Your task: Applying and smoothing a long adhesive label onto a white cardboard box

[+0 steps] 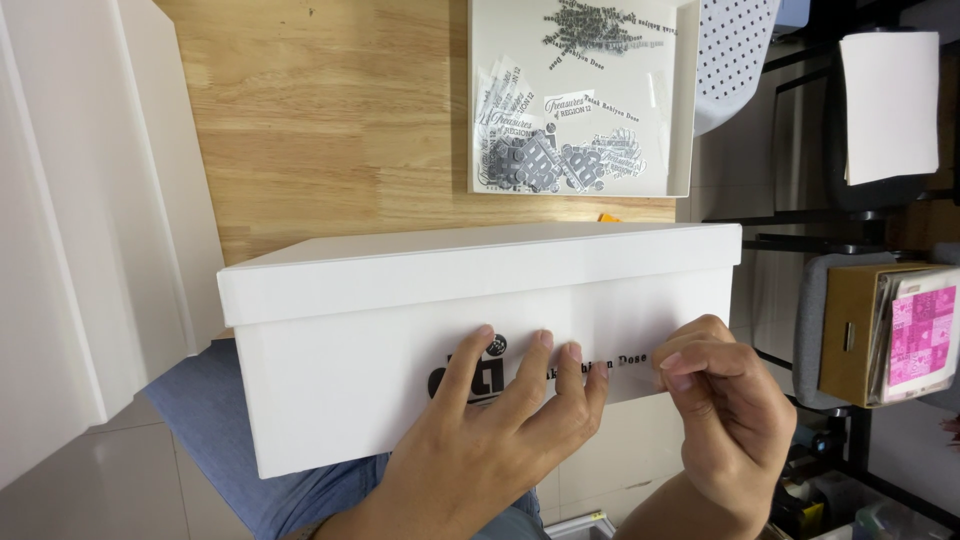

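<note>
We've got lidded box (400, 330) on lap, in front of table (320, 120) w/ sticker tray (684, 100) behind it.

Bright, even daylight; the white box (480, 330) is nearly washed out, soft shadows lie under the hands, focus sharp throughout.

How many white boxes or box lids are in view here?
3: a lidded white box under both hands, an open tray of stickers behind it, a stack of white lids far left; others may be hidden.
</note>
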